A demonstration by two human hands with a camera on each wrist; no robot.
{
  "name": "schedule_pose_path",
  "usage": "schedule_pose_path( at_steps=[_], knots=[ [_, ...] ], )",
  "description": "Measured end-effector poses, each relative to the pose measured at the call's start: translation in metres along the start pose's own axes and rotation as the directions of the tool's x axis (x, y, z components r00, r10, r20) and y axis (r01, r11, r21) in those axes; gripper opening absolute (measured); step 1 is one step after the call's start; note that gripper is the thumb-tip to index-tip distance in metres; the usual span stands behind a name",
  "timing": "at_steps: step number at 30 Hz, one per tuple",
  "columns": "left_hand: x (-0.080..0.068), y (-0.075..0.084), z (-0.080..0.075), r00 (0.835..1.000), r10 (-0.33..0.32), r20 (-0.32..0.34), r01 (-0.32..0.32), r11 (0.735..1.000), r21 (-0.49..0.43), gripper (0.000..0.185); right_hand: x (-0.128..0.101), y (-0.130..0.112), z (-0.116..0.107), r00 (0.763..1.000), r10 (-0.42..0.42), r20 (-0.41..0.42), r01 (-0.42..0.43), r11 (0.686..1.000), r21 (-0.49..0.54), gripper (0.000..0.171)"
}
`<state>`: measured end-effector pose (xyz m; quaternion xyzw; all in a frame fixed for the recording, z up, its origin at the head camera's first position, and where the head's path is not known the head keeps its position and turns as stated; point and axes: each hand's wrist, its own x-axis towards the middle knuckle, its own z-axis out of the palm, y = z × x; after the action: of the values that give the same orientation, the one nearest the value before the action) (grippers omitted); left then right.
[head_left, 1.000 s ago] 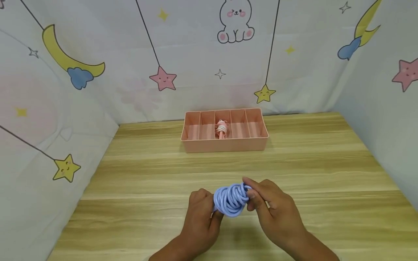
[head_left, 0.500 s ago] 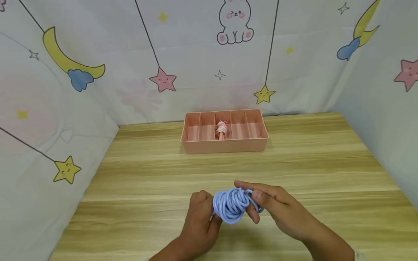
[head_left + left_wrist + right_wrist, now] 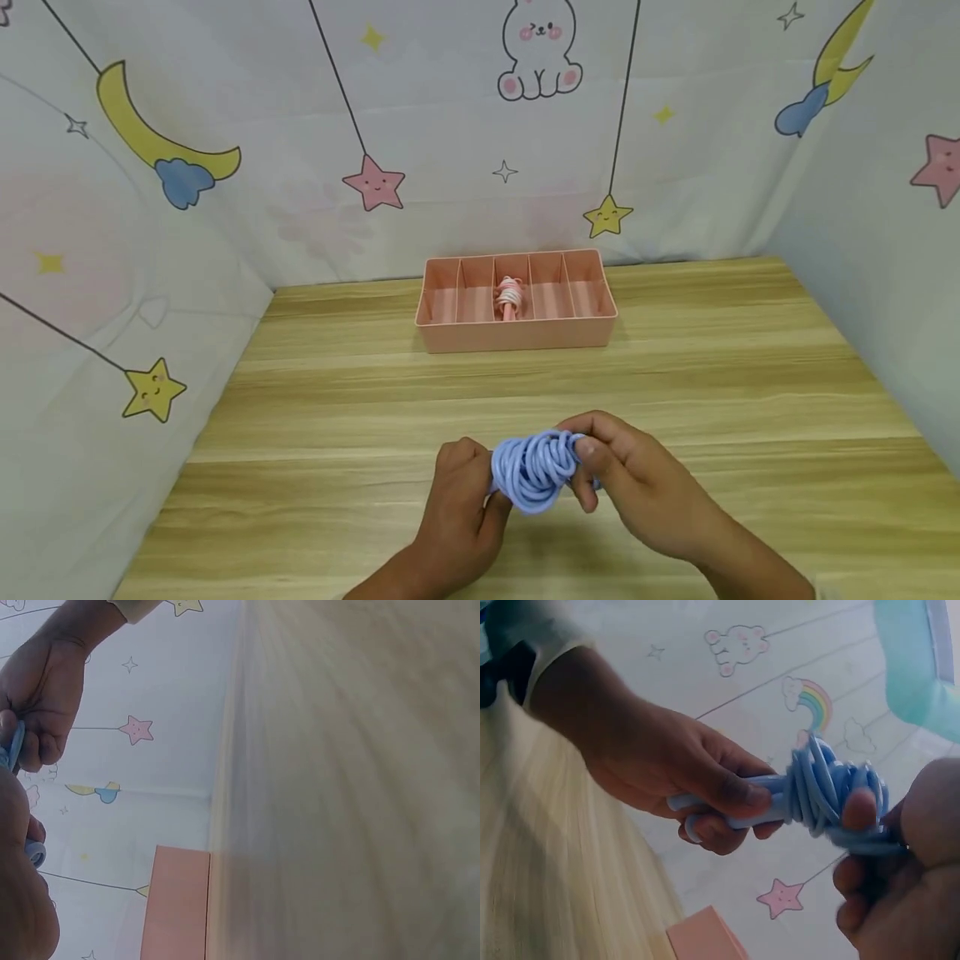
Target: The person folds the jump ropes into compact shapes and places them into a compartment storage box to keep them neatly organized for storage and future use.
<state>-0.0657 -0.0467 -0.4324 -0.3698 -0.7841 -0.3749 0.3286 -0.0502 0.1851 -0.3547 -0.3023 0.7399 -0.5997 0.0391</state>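
A light-blue jump rope (image 3: 528, 477), its cord wound in a thick bundle, is held over the near middle of the table. My left hand (image 3: 459, 510) grips its two handles (image 3: 776, 804), which show side by side in the right wrist view. At the bundle's other end, my right hand (image 3: 652, 487) has its thumb and curled fingers on the cord's last loops. Part of that loop is hidden behind the right fingers. In the left wrist view, one handle end (image 3: 35, 853) pokes out past the left hand.
A pink divided box (image 3: 517, 338) stands at the table's back, against the printed cloth. In its middle compartment lies a wound pink-and-white jump rope (image 3: 510, 293). Cloth walls (image 3: 862, 250) border the wooden table (image 3: 315, 392) on both sides.
My right hand first pinched the bundle's end, then straightened its fingers with a loop of cord about them. Now those fingers have curled in again. The left hand has stayed nearly still.
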Motion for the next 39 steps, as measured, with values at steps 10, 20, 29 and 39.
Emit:
schedule_pose_path(
  at_steps=[10, 20, 29, 39],
  knots=[
    [-0.002, 0.002, 0.001, 0.999, -0.044, -0.009, 0.044, 0.998, 0.05, 0.024, -0.003, 0.01, 0.028, 0.864, -0.273, -0.424, 0.004, 0.844, -0.536, 0.029],
    [-0.001, 0.007, 0.003, 0.993, -0.115, 0.026, 0.112, 0.991, 0.072, 0.022, 0.004, 0.009, 0.032, 0.846, -0.015, -0.533, -0.153, 0.951, -0.27, 0.02],
    [0.002, 0.01, 0.0, 0.973, -0.217, 0.072, 0.205, 0.967, 0.149, 0.034, 0.0, 0.019, 0.016, 0.972, -0.034, -0.232, 0.078, 0.98, 0.181, 0.034],
    [0.0, 0.006, 0.0, 0.974, -0.207, 0.09, 0.199, 0.976, 0.09, 0.019, 0.004, 0.022, 0.016, 0.917, 0.011, -0.399, 0.005, 0.999, 0.039, 0.042]
  ],
)
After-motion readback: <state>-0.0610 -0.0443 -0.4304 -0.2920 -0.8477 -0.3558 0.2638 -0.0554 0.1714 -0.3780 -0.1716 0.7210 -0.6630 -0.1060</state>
